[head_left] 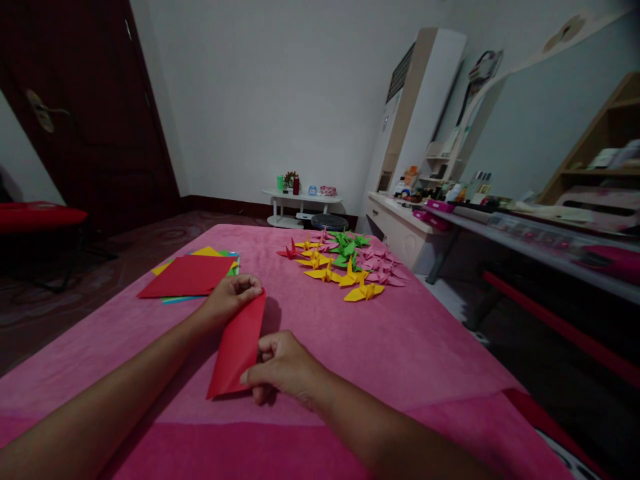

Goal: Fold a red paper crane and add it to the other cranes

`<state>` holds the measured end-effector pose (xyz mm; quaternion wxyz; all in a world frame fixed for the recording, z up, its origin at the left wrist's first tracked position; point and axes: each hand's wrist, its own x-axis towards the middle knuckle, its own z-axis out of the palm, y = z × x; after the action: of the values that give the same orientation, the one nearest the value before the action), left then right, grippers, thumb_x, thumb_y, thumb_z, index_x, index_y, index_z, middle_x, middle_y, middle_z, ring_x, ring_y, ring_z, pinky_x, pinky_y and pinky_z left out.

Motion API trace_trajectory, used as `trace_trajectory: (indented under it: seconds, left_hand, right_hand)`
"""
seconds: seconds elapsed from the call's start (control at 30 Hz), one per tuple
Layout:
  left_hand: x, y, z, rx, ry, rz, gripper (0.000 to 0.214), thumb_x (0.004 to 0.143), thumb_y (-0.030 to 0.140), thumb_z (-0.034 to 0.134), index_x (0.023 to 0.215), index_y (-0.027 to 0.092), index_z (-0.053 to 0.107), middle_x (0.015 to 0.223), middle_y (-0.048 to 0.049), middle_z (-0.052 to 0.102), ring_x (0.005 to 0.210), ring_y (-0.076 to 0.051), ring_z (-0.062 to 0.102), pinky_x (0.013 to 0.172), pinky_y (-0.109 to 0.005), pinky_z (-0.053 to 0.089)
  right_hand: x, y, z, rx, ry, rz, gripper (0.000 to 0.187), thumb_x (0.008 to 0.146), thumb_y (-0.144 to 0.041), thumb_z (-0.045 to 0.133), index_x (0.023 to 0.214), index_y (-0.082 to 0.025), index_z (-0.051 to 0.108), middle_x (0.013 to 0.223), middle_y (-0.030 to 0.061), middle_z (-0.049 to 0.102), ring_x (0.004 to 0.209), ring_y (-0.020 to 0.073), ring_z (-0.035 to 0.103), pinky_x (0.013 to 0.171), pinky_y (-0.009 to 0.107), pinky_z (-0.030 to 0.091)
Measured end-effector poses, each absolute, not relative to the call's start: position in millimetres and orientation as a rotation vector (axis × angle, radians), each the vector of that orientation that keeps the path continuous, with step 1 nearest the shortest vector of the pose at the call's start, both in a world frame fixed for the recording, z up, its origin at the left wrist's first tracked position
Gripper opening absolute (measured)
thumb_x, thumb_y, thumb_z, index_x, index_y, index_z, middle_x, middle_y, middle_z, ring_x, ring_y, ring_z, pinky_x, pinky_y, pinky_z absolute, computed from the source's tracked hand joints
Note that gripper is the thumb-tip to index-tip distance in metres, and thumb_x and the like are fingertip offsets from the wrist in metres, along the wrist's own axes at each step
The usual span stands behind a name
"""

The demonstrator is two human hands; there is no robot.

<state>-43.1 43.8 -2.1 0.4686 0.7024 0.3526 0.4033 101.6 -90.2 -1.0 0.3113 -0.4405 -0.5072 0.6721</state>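
A folded red paper sheet (236,347) lies on the pink cloth between my hands. At its far end my left hand (231,298) is closed, pinching the top corner. My right hand (283,365) pinches the near right edge, fingers curled over the fold. Behind my left hand lies a stack of coloured paper sheets (189,276), red on top, with yellow, green and blue edges showing beneath.
Several folded paper cranes (345,264), red, yellow, green and pink, sit on the far right of the pink cloth-covered table (400,340). A cluttered desk (500,220) runs along the right. A dark door (85,113) and a red seat (35,217) stand left.
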Motion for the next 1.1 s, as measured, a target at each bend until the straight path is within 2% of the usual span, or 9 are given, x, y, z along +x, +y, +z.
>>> trace_trajectory:
  seconds: [0.2,0.4,0.5,0.73,0.9,1.03,1.1]
  left_hand:
    - [-37.7,36.2,8.5,1.595,0.802,1.036,0.033,0.06,0.04,0.073,0.067,0.014,0.055,0.056,0.004,0.05,0.049,-0.007,0.041,0.049,-0.019,0.031]
    - [-36.4,32.8,11.2,1.572,0.765,1.019,0.032,0.06,0.039,0.074,0.069,0.014,0.055,0.058,0.0045,0.05,0.05,-0.006,0.041,0.049,-0.018,0.031]
    - [-34.5,29.2,11.9,1.632,0.736,0.994,0.029,0.064,0.037,0.072,0.069,0.013,0.057,0.06,0.0034,0.052,0.053,-0.007,0.043,0.052,-0.019,0.034]
    - [-21.8,17.0,16.1,1.788,0.741,0.95,0.023,0.067,0.033,0.069,0.068,0.012,0.06,0.063,-0.0001,0.058,0.057,-0.01,0.05,0.057,-0.021,0.039]
    - [-12.0,7.1,22.0,1.813,0.771,0.957,0.024,0.067,0.035,0.07,0.069,0.013,0.062,0.063,-0.001,0.06,0.057,-0.011,0.052,0.056,-0.021,0.039]
    - [-11.2,3.8,25.6,1.569,0.769,1.006,0.035,0.063,0.041,0.073,0.082,0.014,0.063,0.073,-0.0027,0.062,0.062,-0.012,0.055,0.059,-0.022,0.041]
    - [-13.7,4.9,24.8,1.414,0.717,0.941,0.039,0.063,0.046,0.072,0.081,0.014,0.063,0.071,-0.0032,0.061,0.06,-0.012,0.055,0.057,-0.023,0.041]
  right_hand:
    - [100.2,-95.9,10.9,-1.153,-1.375,1.73,0.014,0.06,-0.024,0.062,0.068,-0.014,0.056,0.042,-0.0054,0.053,0.033,0.0059,0.044,0.036,0.017,0.036]
    - [100.1,-94.5,13.4,-1.097,-1.402,1.649,0.046,0.063,-0.057,0.066,0.071,-0.013,0.057,0.046,-0.0031,0.052,0.035,0.0066,0.045,0.037,0.017,0.035]
    - [104.1,-87.2,11.0,-1.136,-1.378,1.515,0.05,0.064,-0.063,0.061,0.072,-0.014,0.054,0.045,-0.0039,0.051,0.035,0.0071,0.046,0.036,0.017,0.033]
    - [114.7,-70.5,-0.8,-1.155,-1.272,1.274,0.041,0.069,-0.055,0.06,0.072,-0.016,0.05,0.054,-0.0043,0.051,0.043,0.0069,0.044,0.041,0.018,0.033]
    - [120.4,-64.5,-4.7,-1.233,-1.272,0.975,0.036,0.067,-0.042,0.065,0.055,-0.017,0.042,0.051,-0.0054,0.04,0.048,0.0067,0.036,0.044,0.019,0.026]
    - [128.0,-61.3,-1.4,-1.182,-1.219,0.965,0.031,0.068,-0.043,0.063,0.06,-0.016,0.05,0.054,-0.0031,0.046,0.053,0.0101,0.043,0.047,0.021,0.029]
    - [132.8,-58.9,0.0,-1.153,-1.191,0.969,0.03,0.068,-0.044,0.063,0.064,-0.016,0.054,0.057,-0.0015,0.05,0.055,0.0116,0.045,0.048,0.022,0.032]
